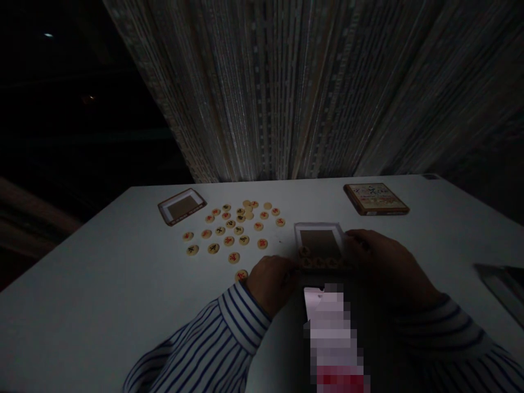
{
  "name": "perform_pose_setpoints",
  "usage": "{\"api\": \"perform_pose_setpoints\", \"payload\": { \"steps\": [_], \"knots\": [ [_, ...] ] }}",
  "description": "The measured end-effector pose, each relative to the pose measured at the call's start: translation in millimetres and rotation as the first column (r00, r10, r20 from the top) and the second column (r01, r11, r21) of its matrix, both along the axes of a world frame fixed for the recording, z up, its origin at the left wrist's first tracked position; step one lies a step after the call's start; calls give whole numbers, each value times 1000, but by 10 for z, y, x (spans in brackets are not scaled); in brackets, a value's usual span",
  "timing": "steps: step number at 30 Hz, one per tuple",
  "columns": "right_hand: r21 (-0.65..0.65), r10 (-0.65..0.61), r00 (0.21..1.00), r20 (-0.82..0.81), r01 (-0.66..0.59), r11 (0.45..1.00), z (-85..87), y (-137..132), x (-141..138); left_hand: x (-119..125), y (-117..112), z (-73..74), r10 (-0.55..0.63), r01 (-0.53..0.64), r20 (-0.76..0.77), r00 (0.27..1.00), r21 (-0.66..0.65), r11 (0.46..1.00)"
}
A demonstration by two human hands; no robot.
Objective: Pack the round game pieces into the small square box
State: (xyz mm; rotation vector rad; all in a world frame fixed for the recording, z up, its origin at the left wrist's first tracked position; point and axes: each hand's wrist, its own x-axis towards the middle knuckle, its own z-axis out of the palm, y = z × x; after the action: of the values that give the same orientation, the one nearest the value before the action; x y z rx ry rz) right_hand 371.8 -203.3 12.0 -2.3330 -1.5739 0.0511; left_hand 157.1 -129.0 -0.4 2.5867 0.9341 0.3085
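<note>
In this dimness, your left grip [273, 283] and right grip [388, 265] seem to pinch the tray [321, 240] from 2 sides; loose discs [238, 230] lie left of it.

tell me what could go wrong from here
With the left hand and right hand at opposite sides of the tray, an uneven tilt might spill the discs inside. The striped left cuff, close beside the nearest loose disc, could nudge it.
</note>
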Motion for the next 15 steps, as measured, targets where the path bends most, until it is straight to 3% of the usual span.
{"api": "perform_pose_setpoints", "payload": {
  "steps": [4,8,15],
  "knots": [
    [100,9,1000,12,-10,995,9,1,22,4,-2,4,10,-10,33,999,8,1000],
    [254,71,997,-19,-64,965,72,19,7,-44,27,10,60,-67,188,980,29,997],
    [360,162,986,-38,-138,923,443,169,-154,-257,321,215,136,-165,444,886,26,986]
  ]
}}
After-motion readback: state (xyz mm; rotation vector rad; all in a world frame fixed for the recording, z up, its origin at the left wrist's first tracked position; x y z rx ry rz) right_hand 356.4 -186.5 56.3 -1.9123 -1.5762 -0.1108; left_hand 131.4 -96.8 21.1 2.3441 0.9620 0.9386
